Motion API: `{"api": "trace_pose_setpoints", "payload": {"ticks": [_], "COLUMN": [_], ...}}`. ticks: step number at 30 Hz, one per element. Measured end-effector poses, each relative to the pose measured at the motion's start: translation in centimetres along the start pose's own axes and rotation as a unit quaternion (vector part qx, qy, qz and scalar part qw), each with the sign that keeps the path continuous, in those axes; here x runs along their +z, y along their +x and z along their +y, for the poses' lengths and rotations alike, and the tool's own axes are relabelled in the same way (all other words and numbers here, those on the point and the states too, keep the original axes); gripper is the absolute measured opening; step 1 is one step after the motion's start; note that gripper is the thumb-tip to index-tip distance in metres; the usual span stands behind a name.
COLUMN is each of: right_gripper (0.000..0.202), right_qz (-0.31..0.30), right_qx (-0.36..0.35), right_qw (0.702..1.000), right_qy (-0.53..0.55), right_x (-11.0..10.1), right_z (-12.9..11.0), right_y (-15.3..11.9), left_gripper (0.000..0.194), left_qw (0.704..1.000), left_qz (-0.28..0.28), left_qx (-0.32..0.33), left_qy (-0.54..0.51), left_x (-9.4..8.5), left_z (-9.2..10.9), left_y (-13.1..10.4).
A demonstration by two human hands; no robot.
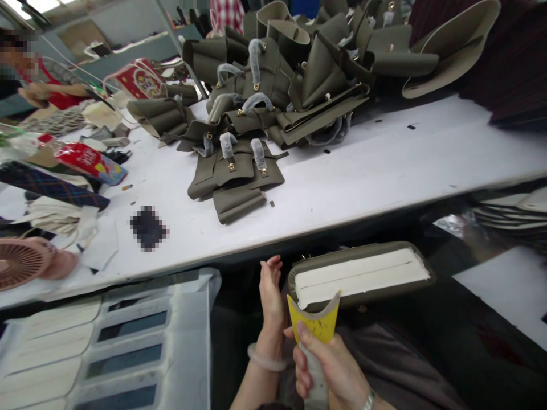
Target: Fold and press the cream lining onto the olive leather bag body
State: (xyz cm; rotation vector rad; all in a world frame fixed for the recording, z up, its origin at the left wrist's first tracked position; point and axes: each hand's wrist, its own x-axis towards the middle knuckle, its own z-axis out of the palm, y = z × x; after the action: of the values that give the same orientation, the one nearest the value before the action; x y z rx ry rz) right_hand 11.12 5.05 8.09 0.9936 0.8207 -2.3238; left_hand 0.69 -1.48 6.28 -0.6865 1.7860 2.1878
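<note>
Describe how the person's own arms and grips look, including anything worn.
Both the left grip and right grip are ungloved, and no sleeve covers either wrist. The left wears a pale, smooth bangle; the right wears a silver-coloured band, partly cut off by the picture's edge.

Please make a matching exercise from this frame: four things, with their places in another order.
1. yellow-headed tool
2. pale bangle
3. pink fan
4. white block

A. at the picture's left edge
B. gripped in the right hand
C. bordered by olive material
D. around the wrist of the left hand

Pairs: 1-B, 2-D, 3-A, 4-C
</note>
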Motion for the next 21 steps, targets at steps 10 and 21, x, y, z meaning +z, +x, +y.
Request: {"api": "trace_pose_setpoints", "payload": {"ticks": [10, 21], "right_gripper": [0.064, 0.06], "right_qz": [-0.03, -0.095], "right_qx": [0.031, 0.064], "right_qw": [0.998, 0.99], "right_qy": [-0.04, -0.085], "right_x": [-0.3, -1.8], "right_z": [-1.6, -3.0], "right_y": [-0.4, 0.4], "left_gripper": [0.068, 0.069], "left_qw": [0.969, 0.975], "left_qz": [-0.148, -0.113], "left_qx": [0.129, 0.101], "left_qy": [0.149, 0.163], "left_x": [2.6, 3.0], "left_z": [3.2, 3.0], "left_y": [-0.8, -0.6]}}
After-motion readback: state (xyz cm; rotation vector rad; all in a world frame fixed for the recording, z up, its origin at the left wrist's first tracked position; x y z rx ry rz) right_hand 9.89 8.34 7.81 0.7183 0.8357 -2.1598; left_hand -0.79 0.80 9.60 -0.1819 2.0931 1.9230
